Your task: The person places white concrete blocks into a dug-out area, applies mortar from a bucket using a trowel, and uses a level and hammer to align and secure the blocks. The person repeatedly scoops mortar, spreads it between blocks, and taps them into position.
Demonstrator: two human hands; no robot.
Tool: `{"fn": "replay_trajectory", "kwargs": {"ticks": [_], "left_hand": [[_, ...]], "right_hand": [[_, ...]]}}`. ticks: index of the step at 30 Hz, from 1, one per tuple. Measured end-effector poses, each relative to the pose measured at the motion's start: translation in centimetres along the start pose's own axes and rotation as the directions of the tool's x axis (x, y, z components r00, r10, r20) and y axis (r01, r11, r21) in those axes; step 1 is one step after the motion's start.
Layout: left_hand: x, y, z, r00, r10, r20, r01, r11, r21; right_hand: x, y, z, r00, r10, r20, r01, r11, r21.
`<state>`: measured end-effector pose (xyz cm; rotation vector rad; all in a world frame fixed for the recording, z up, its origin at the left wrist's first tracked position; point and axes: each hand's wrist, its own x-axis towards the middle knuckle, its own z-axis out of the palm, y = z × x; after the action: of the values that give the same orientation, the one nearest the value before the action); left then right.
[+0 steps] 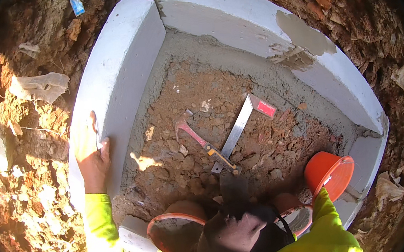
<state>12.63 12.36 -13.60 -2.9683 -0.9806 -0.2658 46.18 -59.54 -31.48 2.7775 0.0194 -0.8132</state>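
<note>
My left hand rests on the left concrete block, fingers extended along its edge, thumb apart on the inner side. My right sleeve reaches to a tilted orange bucket at the right; that hand appears to hold it, though its fingers are hidden. On soil inside the block frame lie a red-handled claw hammer and a metal square with a red end, the hammer across the square. Grey wet mortar lines the inner foot of the blocks and stains the back block toward its right.
Two mortar-filled containers stand at my near side, partly covered by my dark clothing. A short concrete piece is at lower left. Rough excavated soil surrounds the frame, with scraps of pale sacking and a blue wrapper.
</note>
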Motion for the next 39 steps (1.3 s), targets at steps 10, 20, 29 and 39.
{"fn": "replay_trajectory", "kwargs": {"ticks": [10, 20, 29, 39], "left_hand": [[-0.2, -1.1, 0.2, 0.999, -0.026, -0.044, 0.02, 0.99, -0.139], [-1.2, -0.5, -0.3, 0.948, 0.114, -0.296, -0.142, 0.987, -0.075], [-1.4, 18.7, -0.1, 0.893, 0.384, -0.233, -0.447, 0.709, -0.546], [4.4, 9.9, 1.3, 0.998, -0.022, -0.055, -0.017, 0.786, -0.618]], "right_hand": [[-1.0, 1.0, 2.2, 0.978, -0.114, -0.175, 0.173, 0.912, 0.372], [-7.4, 5.1, -11.4, 0.825, 0.036, -0.564, 0.35, 0.751, 0.56], [-19.3, -35.3, -19.1, 0.283, -0.857, -0.43, 0.853, 0.02, 0.521], [-15.4, -43.8, -6.9, 0.228, -0.943, -0.243, 0.955, 0.168, 0.244]]}}
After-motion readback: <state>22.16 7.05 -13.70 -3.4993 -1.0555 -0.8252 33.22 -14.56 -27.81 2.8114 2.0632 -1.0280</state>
